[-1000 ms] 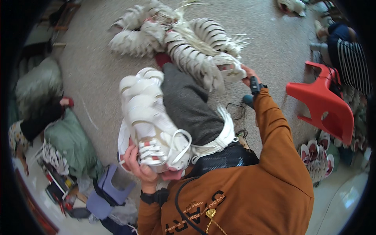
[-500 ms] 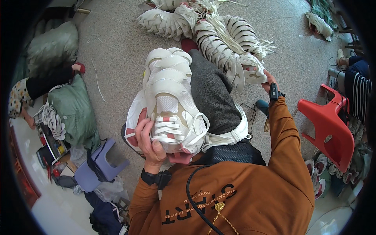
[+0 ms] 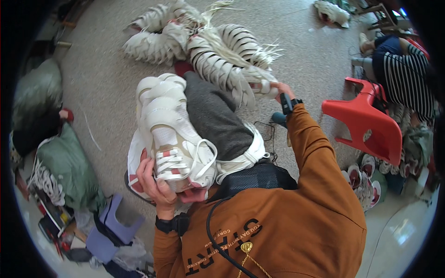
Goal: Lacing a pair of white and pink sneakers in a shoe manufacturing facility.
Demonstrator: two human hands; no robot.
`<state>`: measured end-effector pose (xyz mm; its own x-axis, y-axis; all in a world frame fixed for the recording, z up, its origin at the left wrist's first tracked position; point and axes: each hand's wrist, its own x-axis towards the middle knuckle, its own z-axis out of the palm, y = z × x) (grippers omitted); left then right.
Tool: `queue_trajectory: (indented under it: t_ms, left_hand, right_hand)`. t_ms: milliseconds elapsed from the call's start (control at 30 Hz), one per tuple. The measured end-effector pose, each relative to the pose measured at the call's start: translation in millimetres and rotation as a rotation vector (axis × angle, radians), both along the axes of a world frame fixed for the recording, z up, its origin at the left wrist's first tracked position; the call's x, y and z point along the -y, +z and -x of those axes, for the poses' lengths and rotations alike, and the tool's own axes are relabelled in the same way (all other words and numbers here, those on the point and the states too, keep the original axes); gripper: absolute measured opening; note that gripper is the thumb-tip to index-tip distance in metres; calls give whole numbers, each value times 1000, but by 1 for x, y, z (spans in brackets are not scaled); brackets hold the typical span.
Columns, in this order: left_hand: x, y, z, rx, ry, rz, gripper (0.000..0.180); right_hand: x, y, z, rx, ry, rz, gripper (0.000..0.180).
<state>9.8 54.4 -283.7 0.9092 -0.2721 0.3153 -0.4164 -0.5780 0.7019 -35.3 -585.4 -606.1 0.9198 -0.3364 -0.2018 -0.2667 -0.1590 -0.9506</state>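
Left hand (image 3: 155,185) gripping white sneaker stack (image 3: 171,134); right hand (image 3: 280,88) touching shoe-upper pile (image 3: 218,46).

Your left hand (image 3: 155,183) sits near your chest, elbow bent sharply, fingers (image 3: 144,172) curled and pressed in a grip. Your right arm stretches far out to the right, its hand (image 3: 279,88) closed at the end, wrist straight

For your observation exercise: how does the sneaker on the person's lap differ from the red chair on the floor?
The sneaker is white with red accents; the chair is all red. The sneaker is held by the left hand; the chair is tipped over, untouched. The sneaker looks soft and laced; the chair, hard plastic.
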Motion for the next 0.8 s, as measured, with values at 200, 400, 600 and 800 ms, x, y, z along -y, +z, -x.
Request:
queue_trajectory:
  t_ms: [200,400,600,800]
  left_hand:
    - [-26,20,16,7,70,-228,58]
    - [-18,14,11,2,44,-140,50]
    - [-23,14,12,17,63,-157,48]
    - [-15,16,11,27,37,-181,51]
  right_hand:
    - [-162,54,-29,-479,-336,-630,26]
    - [-136,91,-5,-587,-438,-242,12]
    - [-185,74,19,-587,-80,-579,25]
    - [-240,-7,25,-254,35,410,41]
